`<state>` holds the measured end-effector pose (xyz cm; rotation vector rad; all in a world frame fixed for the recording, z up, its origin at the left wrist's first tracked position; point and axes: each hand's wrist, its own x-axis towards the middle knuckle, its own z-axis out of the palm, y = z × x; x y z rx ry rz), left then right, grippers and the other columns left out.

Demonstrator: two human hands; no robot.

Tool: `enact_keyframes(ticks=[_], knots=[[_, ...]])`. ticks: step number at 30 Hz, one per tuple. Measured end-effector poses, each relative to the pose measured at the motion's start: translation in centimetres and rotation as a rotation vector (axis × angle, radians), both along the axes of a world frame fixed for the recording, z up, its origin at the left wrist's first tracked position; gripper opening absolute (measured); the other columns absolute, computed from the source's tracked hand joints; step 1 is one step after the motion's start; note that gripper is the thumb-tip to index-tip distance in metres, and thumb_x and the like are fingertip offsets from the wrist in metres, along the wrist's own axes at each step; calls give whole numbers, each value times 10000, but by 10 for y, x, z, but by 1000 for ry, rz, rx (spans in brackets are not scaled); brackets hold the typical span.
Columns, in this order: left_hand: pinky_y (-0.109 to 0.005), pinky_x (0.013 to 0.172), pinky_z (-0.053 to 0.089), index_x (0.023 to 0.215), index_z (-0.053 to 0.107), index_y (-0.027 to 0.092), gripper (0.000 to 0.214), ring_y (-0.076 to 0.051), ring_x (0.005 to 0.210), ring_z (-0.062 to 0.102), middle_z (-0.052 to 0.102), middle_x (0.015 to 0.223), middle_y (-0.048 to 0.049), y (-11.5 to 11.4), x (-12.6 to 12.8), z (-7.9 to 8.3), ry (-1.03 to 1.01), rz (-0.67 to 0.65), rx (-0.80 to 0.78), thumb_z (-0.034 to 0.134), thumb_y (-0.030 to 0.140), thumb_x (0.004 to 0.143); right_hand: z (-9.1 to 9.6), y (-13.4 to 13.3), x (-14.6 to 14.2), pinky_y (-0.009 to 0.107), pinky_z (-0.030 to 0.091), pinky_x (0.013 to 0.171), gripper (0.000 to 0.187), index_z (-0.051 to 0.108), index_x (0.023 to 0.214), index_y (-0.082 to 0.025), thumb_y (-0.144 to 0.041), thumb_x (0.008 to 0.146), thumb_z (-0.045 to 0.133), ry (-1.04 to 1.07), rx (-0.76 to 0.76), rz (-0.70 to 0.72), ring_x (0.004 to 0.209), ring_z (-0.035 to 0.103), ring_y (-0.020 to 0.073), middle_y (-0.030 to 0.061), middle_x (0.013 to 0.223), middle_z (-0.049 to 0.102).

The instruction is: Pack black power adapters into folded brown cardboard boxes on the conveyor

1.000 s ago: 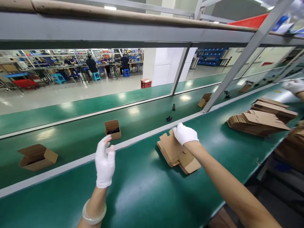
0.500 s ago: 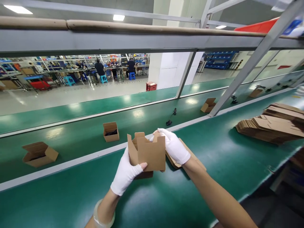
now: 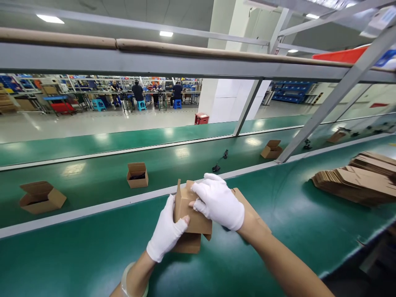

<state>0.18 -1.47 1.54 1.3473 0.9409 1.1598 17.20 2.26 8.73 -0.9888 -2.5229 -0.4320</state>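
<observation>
Both my hands wear white gloves and hold one small brown cardboard box blank [image 3: 189, 214] just above the green bench [image 3: 93, 255]. My left hand [image 3: 165, 233] grips its left side, thumb on the front panel. My right hand [image 3: 218, 202] is closed over its top right, pressing the flaps. Behind my right wrist lies a short stack of flat blanks [image 3: 247, 206], partly hidden by the hand.
A big pile of flat blanks [image 3: 355, 179] lies at the right of the bench. On the conveyor belt [image 3: 93, 181] beyond stand open small boxes [image 3: 137, 175], [image 3: 41, 197], [image 3: 271, 149] and a black cable [image 3: 220, 161]. A slanted metal post [image 3: 324, 107] rises at right. People sit far back.
My right hand lifted a blank from the short stack, my left hand came in to take its side, and the blank has since been pressed from flat into a partly folded box shape.
</observation>
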Motion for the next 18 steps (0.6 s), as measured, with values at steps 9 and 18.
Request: enact_keyframes(ticks=[9,18], knots=[[-377,1005,390,1358,318,229,680,-247,1201,474,491,1300,-91,-2,7,5,253,-96,142,607,303,748,-30,-22,-9,284,284,526,376,596,725,-188,-369,918,330,-38,-192,-44,512,461,158,27,560,551],[-341,745,468,759,469,201,225,-220,883,569,537,983,-57,0,-7,7,463,116,402,651,305,677,-33,-14,17,391,445,834,314,545,1123,-217,-317,877,376,989,-363,-213,976,571,216,102,1033,629]])
